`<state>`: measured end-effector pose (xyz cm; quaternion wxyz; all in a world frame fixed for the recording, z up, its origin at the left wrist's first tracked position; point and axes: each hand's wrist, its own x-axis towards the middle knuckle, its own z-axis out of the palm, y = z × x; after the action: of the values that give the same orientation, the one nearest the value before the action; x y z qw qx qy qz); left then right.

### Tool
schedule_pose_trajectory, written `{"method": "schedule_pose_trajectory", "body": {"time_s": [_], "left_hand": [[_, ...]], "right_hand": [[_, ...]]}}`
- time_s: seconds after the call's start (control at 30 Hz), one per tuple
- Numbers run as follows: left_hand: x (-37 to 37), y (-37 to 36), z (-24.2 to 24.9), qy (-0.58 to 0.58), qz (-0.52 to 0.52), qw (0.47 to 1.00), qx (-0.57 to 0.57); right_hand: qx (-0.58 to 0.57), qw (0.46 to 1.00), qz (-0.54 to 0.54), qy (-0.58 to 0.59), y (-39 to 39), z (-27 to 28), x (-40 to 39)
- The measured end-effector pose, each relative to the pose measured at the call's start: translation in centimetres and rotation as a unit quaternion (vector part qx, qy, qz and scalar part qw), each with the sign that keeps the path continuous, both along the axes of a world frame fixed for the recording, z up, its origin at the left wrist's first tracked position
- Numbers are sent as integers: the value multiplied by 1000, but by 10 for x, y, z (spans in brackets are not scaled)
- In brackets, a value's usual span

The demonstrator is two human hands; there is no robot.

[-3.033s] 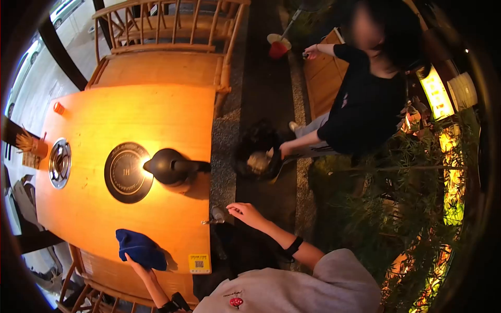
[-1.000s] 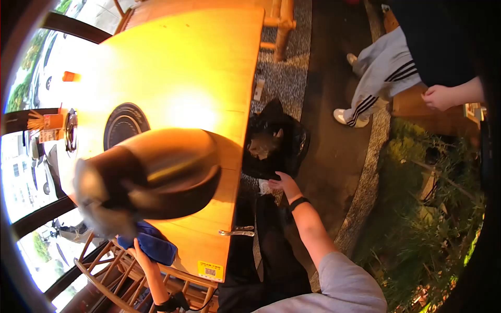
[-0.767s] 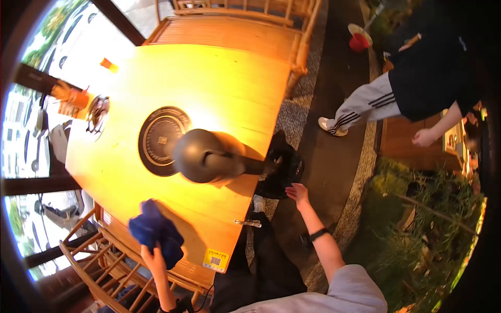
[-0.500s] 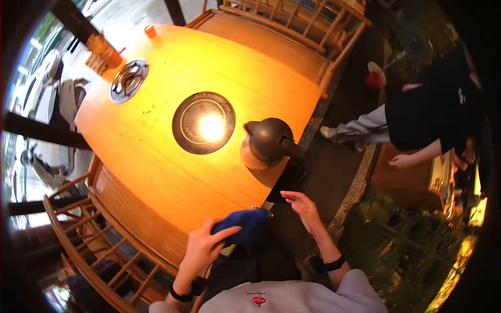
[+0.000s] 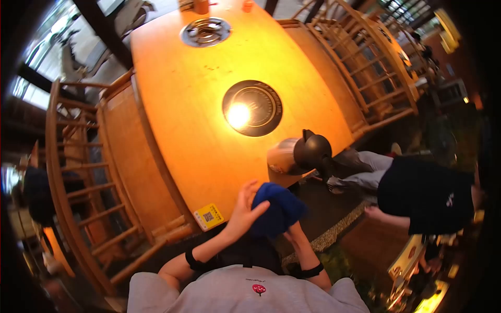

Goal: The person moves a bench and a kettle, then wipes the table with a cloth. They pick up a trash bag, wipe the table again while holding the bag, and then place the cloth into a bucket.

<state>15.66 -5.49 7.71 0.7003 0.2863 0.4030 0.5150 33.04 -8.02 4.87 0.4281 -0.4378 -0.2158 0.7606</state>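
A bunched dark blue cloth (image 5: 276, 209) is held up in front of my body, just off the near end of the wooden table (image 5: 193, 151). My left hand (image 5: 244, 213) grips its left side, with the thumb lying over it. At the cloth's lower right, my right hand (image 5: 296, 233) reaches in from below. The cloth covers most of that hand's fingers, so its grip is hidden. Just beyond the cloth stands a kettle (image 5: 284, 155) with a steel body and black lid, close to the table's right edge.
A round black cooktop (image 5: 266, 112) is set in the table, reflecting a bright lamp. Farther off is a metal burner ring (image 5: 206, 32). A yellow QR-code card (image 5: 209, 216) lies at the near corner. Wooden benches (image 5: 125, 156) flank the table. A person in black (image 5: 422, 193) stands at the right.
My right hand was apart from the cloth with its fingers stretched out; it now meets the cloth from below. My left hand has carried the cloth rightward and up. The head view has turned.
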Motion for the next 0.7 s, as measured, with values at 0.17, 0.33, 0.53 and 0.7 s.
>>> {"method": "schedule_pose_trajectory", "body": {"time_s": [0.17,0.33,0.53,0.7], "left_hand": [[-51,14,-5,16,186,963,-194],[-158,59,-41,-166,119,945,-257],[-312,190,-66,-120,141,968,-171],[-394,263,-91,-68,148,978,-129]], "right_hand": [[46,993,105,-10,11,-15,-18],[140,975,169,-20,61,1,-103],[32,991,125,-42,68,-60,-157],[-13,991,30,-126,57,-55,-190]]}}
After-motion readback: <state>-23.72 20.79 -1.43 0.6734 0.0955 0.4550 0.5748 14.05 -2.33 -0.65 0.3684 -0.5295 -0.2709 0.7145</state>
